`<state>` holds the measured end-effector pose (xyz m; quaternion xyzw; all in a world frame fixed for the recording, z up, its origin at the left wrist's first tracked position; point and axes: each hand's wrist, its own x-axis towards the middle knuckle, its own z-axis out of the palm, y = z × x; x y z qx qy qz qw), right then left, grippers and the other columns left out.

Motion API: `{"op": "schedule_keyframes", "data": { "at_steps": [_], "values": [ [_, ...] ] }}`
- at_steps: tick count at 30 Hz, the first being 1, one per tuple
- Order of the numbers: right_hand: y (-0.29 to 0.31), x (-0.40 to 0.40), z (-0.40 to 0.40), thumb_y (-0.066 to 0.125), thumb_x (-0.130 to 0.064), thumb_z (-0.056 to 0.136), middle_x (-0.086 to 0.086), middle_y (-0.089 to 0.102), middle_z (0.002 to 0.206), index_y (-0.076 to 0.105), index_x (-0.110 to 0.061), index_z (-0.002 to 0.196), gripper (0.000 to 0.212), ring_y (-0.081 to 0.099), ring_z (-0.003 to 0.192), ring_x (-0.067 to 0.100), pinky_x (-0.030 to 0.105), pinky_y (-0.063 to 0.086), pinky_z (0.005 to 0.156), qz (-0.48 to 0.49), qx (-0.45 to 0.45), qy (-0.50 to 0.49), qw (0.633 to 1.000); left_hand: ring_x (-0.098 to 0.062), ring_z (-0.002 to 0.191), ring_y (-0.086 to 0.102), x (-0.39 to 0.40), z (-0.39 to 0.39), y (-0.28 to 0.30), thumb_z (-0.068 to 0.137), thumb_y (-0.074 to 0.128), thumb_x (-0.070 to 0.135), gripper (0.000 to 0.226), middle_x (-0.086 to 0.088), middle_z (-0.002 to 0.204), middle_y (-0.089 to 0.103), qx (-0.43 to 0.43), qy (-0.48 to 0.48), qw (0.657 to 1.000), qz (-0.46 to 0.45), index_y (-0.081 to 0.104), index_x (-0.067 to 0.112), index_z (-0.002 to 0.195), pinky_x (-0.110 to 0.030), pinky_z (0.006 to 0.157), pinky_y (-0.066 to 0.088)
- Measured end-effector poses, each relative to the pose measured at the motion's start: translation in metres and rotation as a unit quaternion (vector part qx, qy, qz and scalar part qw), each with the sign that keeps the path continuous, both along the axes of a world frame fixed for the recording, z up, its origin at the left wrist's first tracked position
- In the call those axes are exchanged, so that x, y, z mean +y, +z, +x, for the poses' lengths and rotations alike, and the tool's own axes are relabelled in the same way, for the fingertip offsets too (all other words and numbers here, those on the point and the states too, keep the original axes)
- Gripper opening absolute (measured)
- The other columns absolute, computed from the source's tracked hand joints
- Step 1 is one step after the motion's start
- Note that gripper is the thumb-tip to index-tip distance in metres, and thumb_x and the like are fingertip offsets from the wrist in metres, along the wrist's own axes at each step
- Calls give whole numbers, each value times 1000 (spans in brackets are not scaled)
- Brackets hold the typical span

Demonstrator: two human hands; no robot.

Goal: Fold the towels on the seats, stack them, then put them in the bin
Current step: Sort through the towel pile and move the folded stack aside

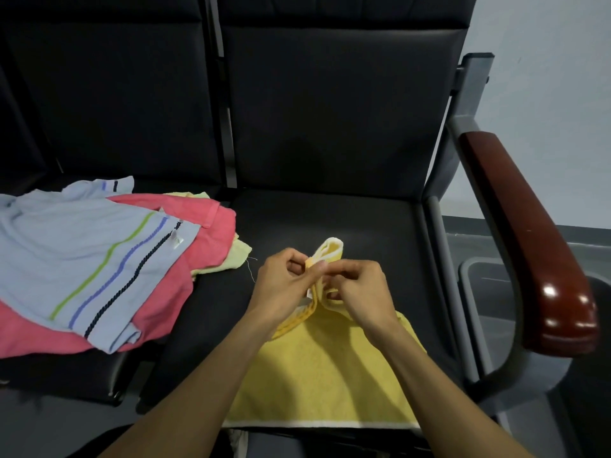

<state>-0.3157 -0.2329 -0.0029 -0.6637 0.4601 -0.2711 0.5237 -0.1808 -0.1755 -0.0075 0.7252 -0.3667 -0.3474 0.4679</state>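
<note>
Black seat [330, 219]: 1 yellow towel [324, 368] pinched w/ both hands

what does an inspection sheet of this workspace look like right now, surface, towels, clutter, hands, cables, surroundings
surface: black padded seats, side by side.
job's things: yellow towel spread on the right seat, far edge lifted; blue striped towel on top of a pink towel and a pale yellow towel, unfolded, on the left seat; grey bin beyond the armrest.
clutter: loose thread by the pile.
hands: left hand and right hand both pinch the yellow towel's raised edge.
cables: nothing seen.
surroundings: wooden armrest on a grey frame, pale wall.
</note>
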Motion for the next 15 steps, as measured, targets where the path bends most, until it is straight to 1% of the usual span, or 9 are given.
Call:
{"op": "schedule_keyframes", "data": {
  "at_steps": [1, 3, 4, 5, 7, 8, 10, 12, 15],
  "values": [
    [2, -1, -2, 59, 1, 88, -3, 75, 78, 80, -22, 86, 31, 71, 79, 11, 35, 61, 78, 7, 3, 14, 1000, -11, 75, 68, 0, 0, 0, 80, 79, 46, 32, 1, 84, 70, -23, -13, 1000, 6, 66, 20, 94, -30, 70, 59],
    [3, -3, -4, 56, 5, 86, 0, 76, 76, 76, -17, 90, 30, 72, 78, 12, 36, 60, 84, 7, 15, 35, 999, -8, 62, 56, 2, 0, 0, 76, 84, 45, 38, 2, 74, 65, -70, -30, 997, 22, 62, 17, 91, -28, 59, 49],
    [2, -5, -6, 55, 7, 86, 0, 75, 74, 71, -16, 95, 29, 73, 77, 12, 38, 60, 85, -3, 25, 37, 999, -8, 60, 53, 2, -1, 1, 76, 85, 42, 38, 1, 73, 64, -84, -42, 995, 31, 61, 16, 90, -27, 56, 46],
    [0, -8, -7, 54, 6, 86, 1, 75, 75, 64, -17, 100, 29, 72, 76, 12, 39, 59, 84, -29, 50, 36, 998, -8, 60, 53, 2, -2, 1, 78, 84, 36, 33, -1, 75, 65, -97, -58, 993, 41, 61, 16, 89, -26, 54, 46],
    [-5, -16, -13, 53, -4, 88, -1, 71, 83, 50, -24, 111, 31, 69, 79, 16, 44, 58, 78, -102, 131, 51, 985, -9, 61, 54, 3, -5, 2, 80, 78, 18, 20, -1, 78, 65, -118, -105, 985, 63, 60, 17, 88, -26, 54, 48],
    [-7, -19, -15, 53, -10, 90, -2, 68, 89, 45, -29, 116, 33, 66, 81, 19, 47, 57, 75, -128, 172, 68, 974, -8, 60, 53, 4, -7, 3, 79, 74, 12, 18, 1, 76, 62, -123, -132, 981, 74, 59, 17, 87, -25, 54, 48],
    [-11, -23, -18, 51, -19, 92, -1, 59, 96, 40, -33, 119, 32, 60, 82, 22, 48, 55, 74, -138, 234, 94, 958, -4, 54, 47, 7, -11, 4, 77, 72, 8, 19, 8, 70, 55, -133, -182, 970, 90, 58, 19, 84, -21, 52, 43],
    [-16, -23, -17, 51, -25, 94, -1, 52, 99, 40, -34, 121, 30, 58, 83, 23, 47, 54, 76, -137, 288, 107, 942, -4, 55, 44, 10, -13, 4, 76, 70, 8, 21, 9, 71, 52, -146, -217, 961, 95, 56, 22, 81, -20, 52, 39],
    [-22, -24, -17, 53, -25, 97, 0, 48, 106, 38, -35, 131, 39, 57, 88, 22, 45, 54, 80, -150, 342, 122, 919, -6, 59, 41, 12, -10, 6, 75, 67, 7, 23, 12, 72, 49, -148, -255, 950, 105, 52, 24, 77, -20, 52, 35]
  ]
}}
